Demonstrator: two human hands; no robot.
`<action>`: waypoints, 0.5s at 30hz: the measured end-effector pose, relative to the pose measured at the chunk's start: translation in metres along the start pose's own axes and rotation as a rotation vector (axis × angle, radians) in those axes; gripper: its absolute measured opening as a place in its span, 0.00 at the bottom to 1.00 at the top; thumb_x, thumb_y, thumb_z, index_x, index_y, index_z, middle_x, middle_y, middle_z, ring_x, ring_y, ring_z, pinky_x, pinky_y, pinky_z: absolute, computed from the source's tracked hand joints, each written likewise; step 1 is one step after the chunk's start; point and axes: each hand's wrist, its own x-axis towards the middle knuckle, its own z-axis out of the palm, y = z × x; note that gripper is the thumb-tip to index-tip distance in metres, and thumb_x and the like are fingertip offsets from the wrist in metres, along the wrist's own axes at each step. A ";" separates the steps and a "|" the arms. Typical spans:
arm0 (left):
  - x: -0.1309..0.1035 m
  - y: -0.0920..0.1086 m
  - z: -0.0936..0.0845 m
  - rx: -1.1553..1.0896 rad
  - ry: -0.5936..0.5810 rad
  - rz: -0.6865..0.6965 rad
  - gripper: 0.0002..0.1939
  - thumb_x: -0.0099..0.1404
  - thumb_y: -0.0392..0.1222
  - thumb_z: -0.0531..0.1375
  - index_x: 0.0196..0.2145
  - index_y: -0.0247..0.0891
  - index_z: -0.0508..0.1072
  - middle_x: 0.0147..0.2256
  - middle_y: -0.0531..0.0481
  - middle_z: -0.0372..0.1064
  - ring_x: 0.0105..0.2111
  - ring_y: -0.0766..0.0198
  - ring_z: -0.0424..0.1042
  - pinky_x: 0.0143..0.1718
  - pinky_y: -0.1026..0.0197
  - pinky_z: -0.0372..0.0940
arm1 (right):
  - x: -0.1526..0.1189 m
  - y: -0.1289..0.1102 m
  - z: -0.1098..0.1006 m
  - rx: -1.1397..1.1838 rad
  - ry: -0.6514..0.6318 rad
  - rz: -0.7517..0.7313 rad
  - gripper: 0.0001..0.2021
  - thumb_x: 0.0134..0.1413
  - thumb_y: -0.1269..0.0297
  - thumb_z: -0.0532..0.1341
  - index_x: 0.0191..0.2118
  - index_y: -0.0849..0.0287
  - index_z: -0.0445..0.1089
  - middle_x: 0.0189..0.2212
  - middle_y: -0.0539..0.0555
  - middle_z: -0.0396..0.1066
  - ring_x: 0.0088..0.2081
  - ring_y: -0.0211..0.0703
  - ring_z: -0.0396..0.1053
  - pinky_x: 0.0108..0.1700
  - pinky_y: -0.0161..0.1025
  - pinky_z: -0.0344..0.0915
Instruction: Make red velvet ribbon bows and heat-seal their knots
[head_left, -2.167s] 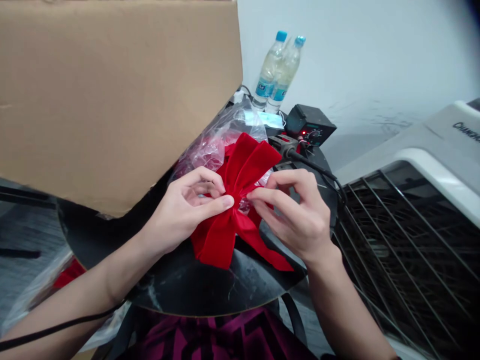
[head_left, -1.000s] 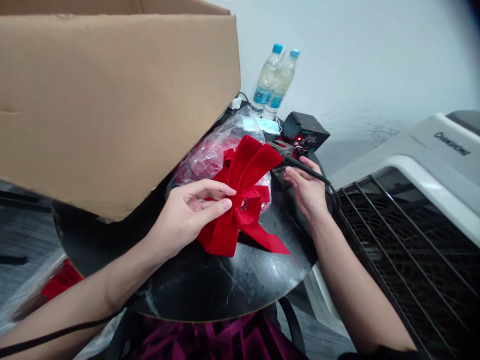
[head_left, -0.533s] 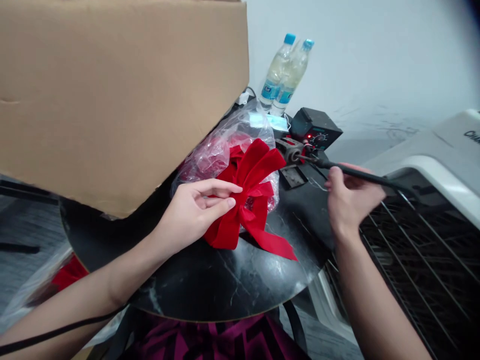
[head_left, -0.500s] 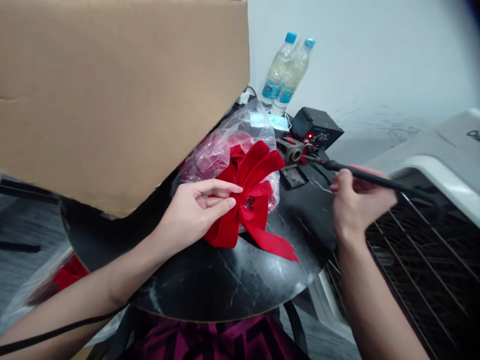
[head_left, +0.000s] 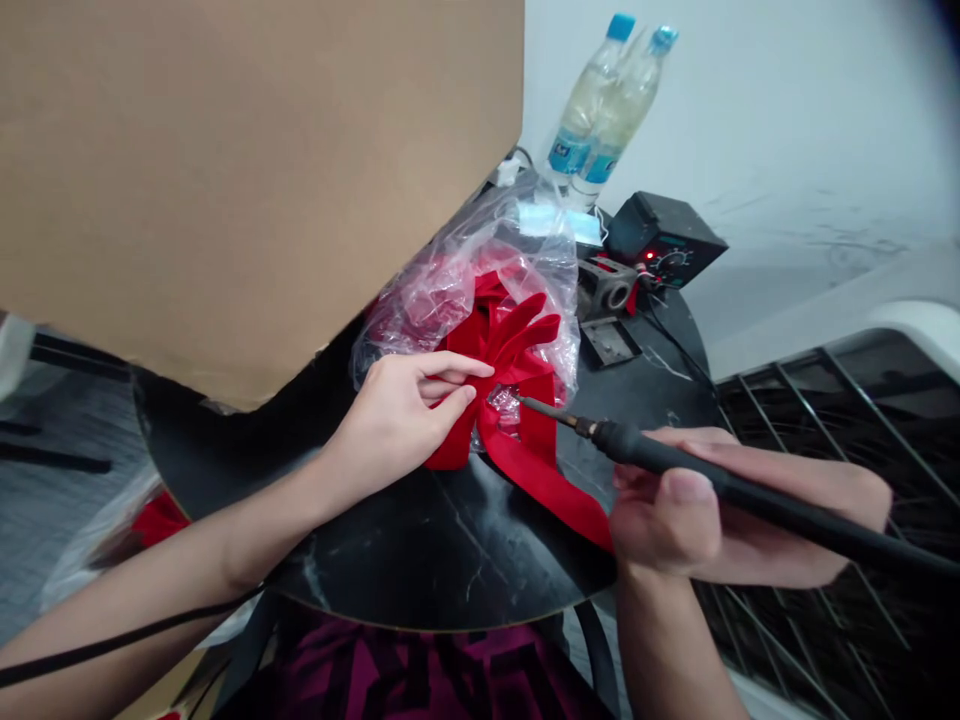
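Over the black marbled table, a red ribbon bow (head_left: 517, 335) is pinched near its gathered middle by my left hand (head_left: 420, 410), thumb against fingers. One long ribbon tail hangs from it toward my right hand. My right hand (head_left: 690, 500) is closed around the black handle of a soldering iron (head_left: 622, 445). The iron's metal tip points left and is close to the bow's middle; whether it touches the ribbon I cannot tell. Behind the bow lies a clear plastic bag (head_left: 450, 285) with more red ribbon in it.
A big cardboard box (head_left: 262, 180) fills the left. At the back stand two bottles (head_left: 592, 120), the soldering station (head_left: 664, 245) with a red light, and the metal iron holder (head_left: 604, 290). A black wire rack (head_left: 810, 400) stands right of the round table (head_left: 420, 550).
My right hand has brought the soldering iron away from its holder, left and toward me, up to the bow. My left hand keeps its pinch. The view has shifted slightly.
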 end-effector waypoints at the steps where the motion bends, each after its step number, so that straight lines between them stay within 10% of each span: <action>1: 0.000 -0.001 0.000 0.011 0.003 0.008 0.13 0.64 0.36 0.68 0.46 0.36 0.84 0.42 0.48 0.83 0.42 0.61 0.83 0.50 0.65 0.77 | 0.001 -0.002 0.000 -0.009 -0.025 -0.013 0.08 0.42 0.70 0.67 0.33 0.60 0.77 0.20 0.46 0.70 0.19 0.46 0.74 0.18 0.40 0.72; 15: -0.002 -0.002 0.001 0.045 0.014 0.027 0.13 0.64 0.35 0.66 0.47 0.36 0.84 0.44 0.49 0.84 0.42 0.60 0.84 0.51 0.63 0.78 | 0.000 -0.009 0.019 -0.025 -0.130 -0.094 0.05 0.43 0.71 0.68 0.27 0.59 0.71 0.19 0.45 0.70 0.18 0.38 0.70 0.20 0.35 0.72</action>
